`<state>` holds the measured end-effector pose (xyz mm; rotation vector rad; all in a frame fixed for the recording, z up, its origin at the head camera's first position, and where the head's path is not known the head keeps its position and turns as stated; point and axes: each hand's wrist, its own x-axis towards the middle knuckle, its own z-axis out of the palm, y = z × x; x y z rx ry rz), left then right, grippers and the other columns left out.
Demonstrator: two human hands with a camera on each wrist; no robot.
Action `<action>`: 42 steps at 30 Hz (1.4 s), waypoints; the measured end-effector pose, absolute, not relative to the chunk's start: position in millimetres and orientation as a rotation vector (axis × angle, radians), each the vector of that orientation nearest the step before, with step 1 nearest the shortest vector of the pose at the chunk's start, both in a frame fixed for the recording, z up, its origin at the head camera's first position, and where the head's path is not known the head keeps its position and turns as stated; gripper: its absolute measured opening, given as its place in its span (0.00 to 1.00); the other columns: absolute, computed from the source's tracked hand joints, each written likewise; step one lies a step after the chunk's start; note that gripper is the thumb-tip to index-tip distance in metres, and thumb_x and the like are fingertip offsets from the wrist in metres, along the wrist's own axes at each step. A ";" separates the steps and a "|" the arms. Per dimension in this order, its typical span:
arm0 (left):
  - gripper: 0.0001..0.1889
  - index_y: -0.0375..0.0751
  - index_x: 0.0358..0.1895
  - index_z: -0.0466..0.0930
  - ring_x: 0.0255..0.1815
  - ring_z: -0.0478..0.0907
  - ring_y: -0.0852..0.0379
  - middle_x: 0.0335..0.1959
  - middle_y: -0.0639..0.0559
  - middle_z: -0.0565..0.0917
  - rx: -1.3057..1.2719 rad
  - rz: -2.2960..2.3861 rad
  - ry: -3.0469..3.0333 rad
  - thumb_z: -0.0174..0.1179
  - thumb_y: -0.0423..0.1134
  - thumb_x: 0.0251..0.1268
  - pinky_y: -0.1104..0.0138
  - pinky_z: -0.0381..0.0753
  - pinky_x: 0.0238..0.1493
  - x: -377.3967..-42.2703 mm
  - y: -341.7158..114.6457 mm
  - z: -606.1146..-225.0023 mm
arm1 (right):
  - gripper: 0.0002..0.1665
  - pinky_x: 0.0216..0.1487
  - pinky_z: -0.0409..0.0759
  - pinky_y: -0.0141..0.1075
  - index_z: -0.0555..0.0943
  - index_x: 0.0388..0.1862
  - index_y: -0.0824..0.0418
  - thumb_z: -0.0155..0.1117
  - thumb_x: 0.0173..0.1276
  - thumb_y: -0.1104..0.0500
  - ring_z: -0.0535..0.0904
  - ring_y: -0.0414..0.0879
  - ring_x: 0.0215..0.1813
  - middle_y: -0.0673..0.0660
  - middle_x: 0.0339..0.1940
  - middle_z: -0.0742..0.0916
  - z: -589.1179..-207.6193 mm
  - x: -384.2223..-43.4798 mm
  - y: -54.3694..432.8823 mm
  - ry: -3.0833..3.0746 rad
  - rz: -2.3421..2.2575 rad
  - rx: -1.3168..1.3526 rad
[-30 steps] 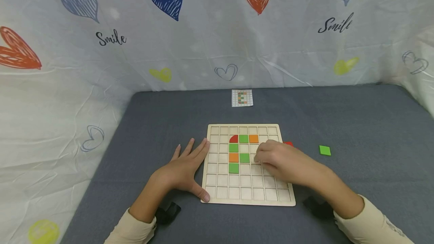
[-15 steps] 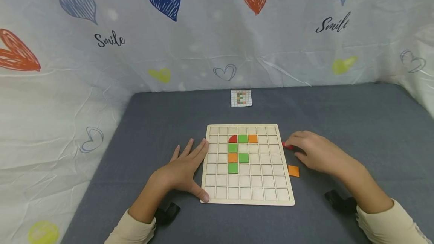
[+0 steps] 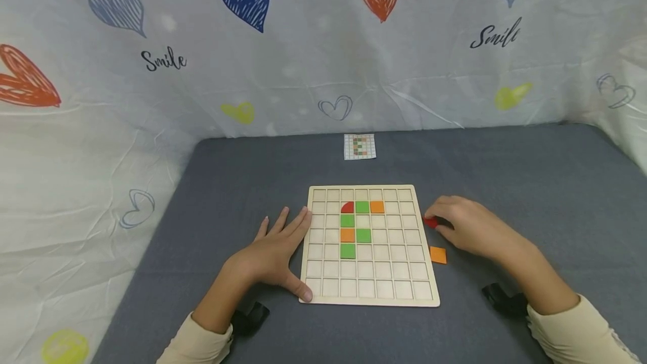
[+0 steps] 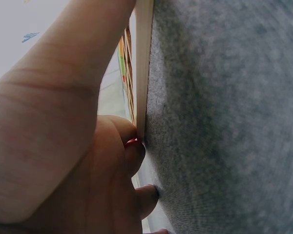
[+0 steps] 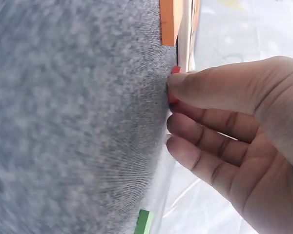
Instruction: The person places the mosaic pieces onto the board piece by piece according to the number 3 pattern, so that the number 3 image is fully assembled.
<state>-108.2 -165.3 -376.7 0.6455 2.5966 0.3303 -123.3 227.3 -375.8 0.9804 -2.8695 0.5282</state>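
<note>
Your right hand [image 3: 467, 228] is pinching, it seems, a red tile [image 3: 431, 222] beside the wooden grid board [image 3: 419, 296]; your left hand [image 3: 273, 254], fingers flat, is bracing its edge.

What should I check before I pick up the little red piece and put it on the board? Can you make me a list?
1. Right hand on the red piece: ok, thumb and fingertips touch it on the grey mat beside the board.
2. Firm hold on it: cannot tell, fingers hide most of it.
3. Wooden board held steady: ok, left hand lies flat against its left edge.
4. Free squares on the board: ok, many are bare.
5. Orange square out of the way: ok, it lies on the mat nearer the person, apart from the hand.
6. Pattern card readable: cannot tell, too small.
</note>
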 end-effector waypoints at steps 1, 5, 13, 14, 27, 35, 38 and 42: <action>0.81 0.49 0.83 0.36 0.80 0.25 0.44 0.82 0.54 0.37 0.645 0.330 2.596 0.75 0.77 0.22 0.39 0.29 0.72 -108.1 -165.3 -377.0 | 0.17 0.39 0.81 0.43 0.88 0.41 0.62 0.76 0.52 0.74 0.80 0.45 0.39 0.51 0.38 0.85 -376.0 -123.4 227.3 -2.874 0.530 0.977; 0.81 0.49 0.83 0.36 0.80 0.25 0.44 0.82 0.54 0.36 0.647 0.326 2.597 0.75 0.77 0.22 0.39 0.29 0.72 -108.0 -165.7 -378.0 | 0.16 0.37 0.80 0.43 0.88 0.40 0.61 0.77 0.52 0.73 0.79 0.43 0.37 0.49 0.36 0.85 -374.6 -122.6 227.9 -2.883 0.527 0.984; 0.81 0.48 0.83 0.36 0.80 0.25 0.44 0.82 0.54 0.36 0.652 0.330 2.598 0.75 0.77 0.22 0.39 0.29 0.72 -108.2 -166.2 -377.2 | 0.16 0.35 0.79 0.39 0.88 0.39 0.57 0.77 0.53 0.72 0.78 0.41 0.36 0.47 0.36 0.84 -365.5 -115.1 221.2 -2.846 0.540 1.024; 0.81 0.48 0.83 0.36 0.80 0.25 0.44 0.82 0.54 0.36 0.652 0.329 2.599 0.75 0.77 0.22 0.39 0.29 0.72 -108.2 -166.1 -376.9 | 0.16 0.35 0.79 0.38 0.88 0.39 0.57 0.77 0.53 0.71 0.78 0.41 0.36 0.46 0.36 0.83 -364.4 -113.7 218.8 -2.840 0.545 1.035; 0.81 0.48 0.83 0.36 0.80 0.25 0.43 0.82 0.53 0.37 0.651 0.339 2.592 0.76 0.76 0.23 0.38 0.29 0.72 -107.9 -165.1 -373.8 | 0.15 0.38 0.79 0.35 0.87 0.38 0.54 0.75 0.55 0.71 0.76 0.39 0.38 0.45 0.37 0.82 -360.1 -100.0 187.6 -2.761 0.585 1.233; 0.81 0.48 0.83 0.37 0.80 0.26 0.43 0.82 0.53 0.37 0.652 0.336 2.595 0.76 0.76 0.23 0.38 0.29 0.72 -107.5 -164.6 -372.5 | 0.14 0.37 0.77 0.35 0.85 0.34 0.54 0.72 0.56 0.72 0.73 0.39 0.37 0.45 0.33 0.80 -362.2 -96.8 170.5 -2.704 0.601 1.333; 0.81 0.48 0.83 0.36 0.80 0.26 0.43 0.82 0.53 0.37 0.650 0.334 2.594 0.76 0.76 0.23 0.38 0.29 0.72 -107.4 -164.5 -372.4 | 0.13 0.37 0.77 0.34 0.85 0.34 0.54 0.71 0.56 0.72 0.73 0.39 0.36 0.45 0.33 0.80 -361.4 -94.9 163.3 -2.697 0.605 1.372; 0.81 0.48 0.83 0.36 0.80 0.26 0.43 0.82 0.53 0.37 0.650 0.333 2.593 0.76 0.76 0.23 0.38 0.29 0.72 -107.3 -164.7 -372.7 | 0.12 0.38 0.78 0.33 0.86 0.35 0.54 0.71 0.57 0.71 0.74 0.39 0.36 0.45 0.33 0.80 -360.4 -92.5 152.8 -2.680 0.597 1.406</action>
